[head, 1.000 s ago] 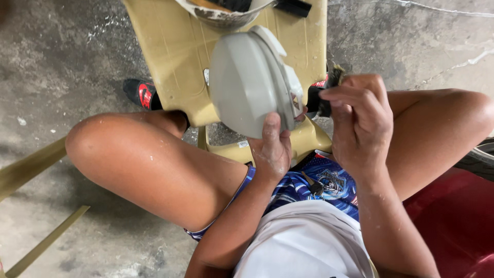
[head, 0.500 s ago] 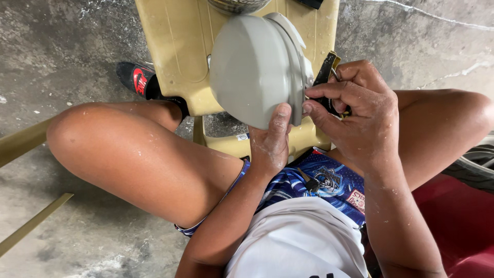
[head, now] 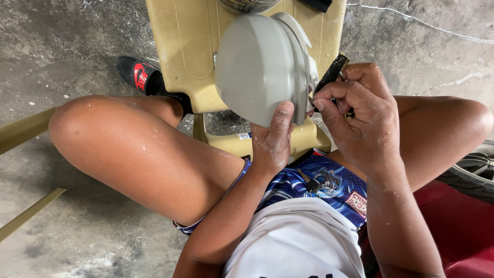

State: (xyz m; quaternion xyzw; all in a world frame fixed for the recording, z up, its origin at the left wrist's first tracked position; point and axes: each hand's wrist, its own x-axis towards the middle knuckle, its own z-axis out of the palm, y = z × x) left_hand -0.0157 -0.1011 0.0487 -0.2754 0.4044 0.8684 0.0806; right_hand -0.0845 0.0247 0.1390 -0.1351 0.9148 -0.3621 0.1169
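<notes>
A grey rounded plastic cover (head: 260, 67) with a flanged rim is held up on edge in front of me. My left hand (head: 272, 139) grips its lower edge from below, thumb pressed on the domed face. My right hand (head: 360, 113) is closed around a small dark-handled tool (head: 332, 74), whose tip meets the cover's rim at the right side. Both hands are dusted with pale powder. The tool's tip is hidden behind the rim and my fingers.
A yellowish plastic chair (head: 190, 46) stands just beyond my knees on the concrete floor (head: 62, 46). A black and red sandal (head: 139, 74) sits at its left. A tyre (head: 476, 170) and a red surface (head: 463, 231) lie at the right.
The cover and both hands have stayed together while the view drew closer. My right hand shifted slightly along the rim with the tool.
</notes>
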